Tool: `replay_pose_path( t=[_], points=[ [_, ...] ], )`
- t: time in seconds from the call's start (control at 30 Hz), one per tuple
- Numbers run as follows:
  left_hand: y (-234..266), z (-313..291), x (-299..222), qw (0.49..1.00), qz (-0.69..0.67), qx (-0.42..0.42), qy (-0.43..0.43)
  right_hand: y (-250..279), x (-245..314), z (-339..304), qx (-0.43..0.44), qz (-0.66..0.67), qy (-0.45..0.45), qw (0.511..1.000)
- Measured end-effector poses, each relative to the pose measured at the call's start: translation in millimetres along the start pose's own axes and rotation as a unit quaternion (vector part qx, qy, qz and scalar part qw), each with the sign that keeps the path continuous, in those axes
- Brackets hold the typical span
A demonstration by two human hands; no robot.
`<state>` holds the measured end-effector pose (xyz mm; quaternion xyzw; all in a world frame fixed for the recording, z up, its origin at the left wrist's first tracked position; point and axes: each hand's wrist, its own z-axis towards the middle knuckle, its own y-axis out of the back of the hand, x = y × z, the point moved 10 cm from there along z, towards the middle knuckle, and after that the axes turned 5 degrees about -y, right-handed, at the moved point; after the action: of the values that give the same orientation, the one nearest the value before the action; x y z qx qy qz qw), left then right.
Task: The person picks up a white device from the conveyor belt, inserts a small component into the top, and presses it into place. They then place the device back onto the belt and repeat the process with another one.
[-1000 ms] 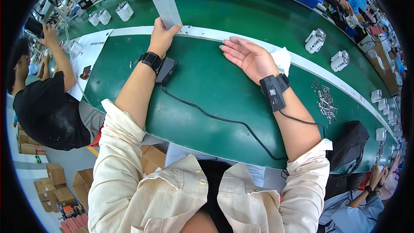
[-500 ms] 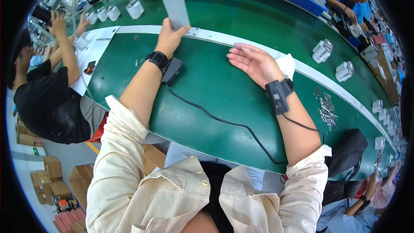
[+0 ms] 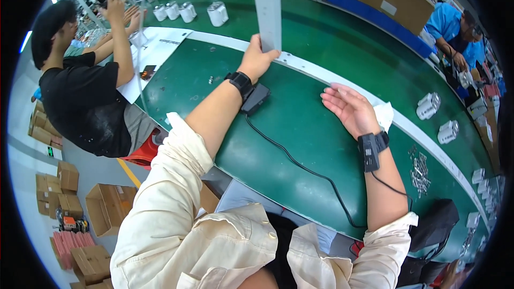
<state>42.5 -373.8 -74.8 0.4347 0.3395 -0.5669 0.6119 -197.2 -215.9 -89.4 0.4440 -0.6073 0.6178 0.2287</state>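
Note:
My left hand (image 3: 257, 60) is closed round the lower end of an upright white metal post (image 3: 267, 10), with the thumb in front and the other fingers mostly hidden. That post stands at the white rail (image 3: 313, 71) along the far side of the green table (image 3: 284, 123). Over the table, near the same rail, my right hand (image 3: 350, 109) is open and holds nothing, its fingers stretched toward the left. A crumpled white tissue (image 3: 384, 115) lies beside its wrist. Both wrists carry black strapped devices, and a black cable (image 3: 292, 152) runs between them across the tabletop.
Small metal parts (image 3: 420, 174) lie in a heap right of my forearm, near a black bag (image 3: 436, 225). White canisters (image 3: 217, 14) stand beyond the rail. A person in black (image 3: 85, 96) works at the left beside a white sheet (image 3: 160, 43); another sits far right.
The view has swung left, so the scene sits farther right and slightly lower. My left hand keeps its hold on the post; my right hand stays open.

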Motion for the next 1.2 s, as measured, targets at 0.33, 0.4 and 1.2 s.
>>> replay_pose_path(
  t=[0.33,0.4,1.2],
  points=[
    [126,36,0,0.948,0.031,-0.302,0.095,-5,-3,-5,0.004,0.002,0.004,1.000],
    [133,51,1,0.940,0.076,-0.309,0.122,3,-7,-6,-0.035,-0.036,-0.017,0.999],
    [116,28,-69,0.944,-0.201,-0.255,-0.052,-33,-8,-98,-0.083,-0.385,0.036,0.919]
  ],
)
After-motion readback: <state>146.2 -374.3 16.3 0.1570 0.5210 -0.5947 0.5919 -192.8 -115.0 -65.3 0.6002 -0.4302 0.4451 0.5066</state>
